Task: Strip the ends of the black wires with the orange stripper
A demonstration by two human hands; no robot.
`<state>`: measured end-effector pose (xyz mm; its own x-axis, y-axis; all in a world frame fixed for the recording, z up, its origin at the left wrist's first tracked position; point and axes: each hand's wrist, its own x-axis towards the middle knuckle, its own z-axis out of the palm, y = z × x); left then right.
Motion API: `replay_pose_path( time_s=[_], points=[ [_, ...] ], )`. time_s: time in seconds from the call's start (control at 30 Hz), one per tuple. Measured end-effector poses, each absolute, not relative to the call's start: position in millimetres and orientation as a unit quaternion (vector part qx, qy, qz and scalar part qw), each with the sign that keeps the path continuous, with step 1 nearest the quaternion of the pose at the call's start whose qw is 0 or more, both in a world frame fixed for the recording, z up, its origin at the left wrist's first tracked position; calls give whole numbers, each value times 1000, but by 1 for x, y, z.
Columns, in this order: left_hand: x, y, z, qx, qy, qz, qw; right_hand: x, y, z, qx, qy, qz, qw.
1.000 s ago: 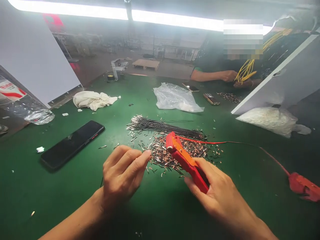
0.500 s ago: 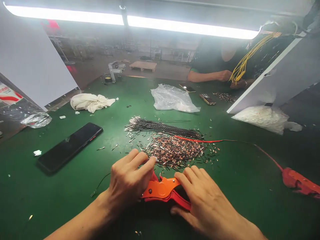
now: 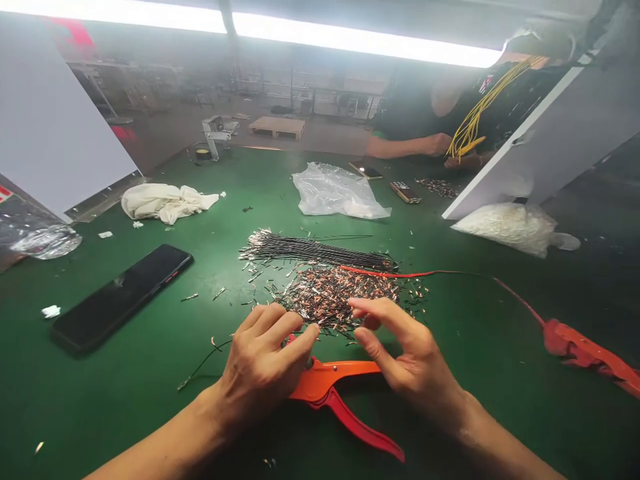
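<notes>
My left hand [image 3: 270, 353] is closed in a pinch over the head of an orange and red wire stripper [image 3: 320, 383]. A thin black wire [image 3: 203, 363] with a metal terminal on its end comes out from the left of this hand. Its fingertips and the tool's jaws are largely hidden. The stripper's handles are spread apart. Above the orange handle, my right hand [image 3: 407, 343] is open, thumb and forefinger apart. Just beyond my hands lies a heap of short wire offcuts [image 3: 340, 293] with copper ends. Behind it rests a bundle of black wires [image 3: 320, 250] with metal terminals.
A black phone [image 3: 123, 297] lies left. Farther back are a white cloth [image 3: 167, 202], a clear plastic bag [image 3: 340, 192] and another phone [image 3: 405, 193]. A second red tool [image 3: 590, 350] lies right. Across the table a person holds yellow wires [image 3: 470, 133]. White panels [image 3: 550, 127] flank the table.
My right hand has let go of the stripper's handles and lifted up and away. The handles have sprung apart. My left hand stays at the tool's head. The whole view has shifted slightly.
</notes>
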<state>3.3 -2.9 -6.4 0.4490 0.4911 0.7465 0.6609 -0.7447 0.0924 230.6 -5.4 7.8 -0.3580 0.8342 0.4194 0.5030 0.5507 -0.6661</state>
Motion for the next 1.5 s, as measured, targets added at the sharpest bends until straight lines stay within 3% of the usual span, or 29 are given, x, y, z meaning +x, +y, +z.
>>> replay_pose_path(
  time_s=[0.33, 0.53, 0.9, 1.2, 1.5],
  points=[
    [3, -5, -6, -873, -296, -382, 70, 220, -2, -3, -323, -848, 220, 357],
    [1, -4, -8, -888, -266, -370, 57, 222, -1, -7, -315, -872, 140, 347],
    [10, -6, -3, -898, -252, -359, 46, 210, 0, -12, -401, -834, 27, 379],
    [6, -14, -10, -866, -309, -389, 52, 228, 9, -13, -502, -764, 37, 403],
    [7, -11, -3, -880, -311, -352, 64, 224, 8, -11, -454, -796, 81, 392]
  ],
)
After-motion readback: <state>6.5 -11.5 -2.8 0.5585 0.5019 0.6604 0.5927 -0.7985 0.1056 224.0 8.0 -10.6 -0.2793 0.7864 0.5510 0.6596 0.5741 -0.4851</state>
